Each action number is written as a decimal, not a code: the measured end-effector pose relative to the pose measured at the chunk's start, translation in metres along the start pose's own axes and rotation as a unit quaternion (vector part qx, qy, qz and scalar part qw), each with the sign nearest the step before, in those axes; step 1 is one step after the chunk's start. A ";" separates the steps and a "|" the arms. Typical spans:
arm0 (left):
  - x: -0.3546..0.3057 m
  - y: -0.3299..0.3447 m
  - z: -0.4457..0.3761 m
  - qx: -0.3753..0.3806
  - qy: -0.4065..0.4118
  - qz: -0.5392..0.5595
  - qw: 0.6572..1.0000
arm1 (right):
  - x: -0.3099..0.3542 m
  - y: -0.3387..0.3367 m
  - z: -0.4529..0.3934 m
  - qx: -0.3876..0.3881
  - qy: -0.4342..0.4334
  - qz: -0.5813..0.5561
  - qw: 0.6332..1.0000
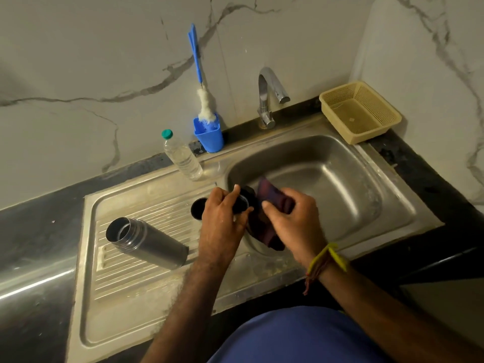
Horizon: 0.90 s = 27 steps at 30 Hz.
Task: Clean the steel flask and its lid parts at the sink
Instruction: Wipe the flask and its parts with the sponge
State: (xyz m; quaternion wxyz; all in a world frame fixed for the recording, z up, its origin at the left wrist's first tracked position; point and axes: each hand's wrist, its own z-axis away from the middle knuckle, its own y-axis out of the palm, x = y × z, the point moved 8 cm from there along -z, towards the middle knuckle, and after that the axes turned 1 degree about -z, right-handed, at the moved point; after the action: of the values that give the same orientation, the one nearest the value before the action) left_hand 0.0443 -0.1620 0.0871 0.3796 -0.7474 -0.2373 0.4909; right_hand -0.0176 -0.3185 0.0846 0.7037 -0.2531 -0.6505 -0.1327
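The steel flask point(146, 242) lies on its side on the ribbed drainboard point(146, 281), mouth open toward the upper left. A black lid cup point(197, 208) stands on the drainboard just left of my left hand. My left hand point(222, 218) grips a black lid part point(245, 200) over the basin's left edge. My right hand point(288, 221) holds a dark maroon cloth point(269, 197) against that lid part; the cloth hangs down below my fingers.
The steel sink basin point(327, 184) lies to the right, with a chrome tap point(267, 95) behind it. A clear water bottle point(182, 155), a blue holder point(209, 137) with a bottle brush point(205, 106) and a beige basket point(360, 111) stand along the back wall.
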 end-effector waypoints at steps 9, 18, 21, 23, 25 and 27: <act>0.020 -0.026 0.009 -0.065 -0.049 0.062 0.995 | 0.014 0.038 0.018 0.158 -0.259 0.238 0.923; 0.037 0.026 0.023 -0.041 -0.276 0.632 0.723 | 0.029 0.020 0.005 0.039 -0.229 0.081 0.969; 0.038 0.031 0.021 -0.028 -0.274 0.617 0.738 | 0.020 0.013 0.000 0.031 -0.223 0.112 0.968; 0.030 0.041 0.029 -0.014 -0.281 0.608 0.743 | 0.014 0.014 -0.011 0.015 -0.182 0.112 0.977; 0.027 0.044 0.031 -0.031 -0.291 0.627 0.721 | 0.021 0.021 -0.005 0.016 -0.214 0.117 0.970; 0.034 0.038 0.028 -0.057 -0.297 0.647 0.700 | 0.025 0.026 0.011 0.048 -0.270 0.134 0.952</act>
State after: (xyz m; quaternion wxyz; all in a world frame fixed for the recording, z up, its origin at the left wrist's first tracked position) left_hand 0.0318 -0.1503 0.0316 -0.1649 -0.5522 0.1765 0.7980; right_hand -0.0099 -0.2872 0.1046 0.5245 -0.3307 -0.7817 0.0673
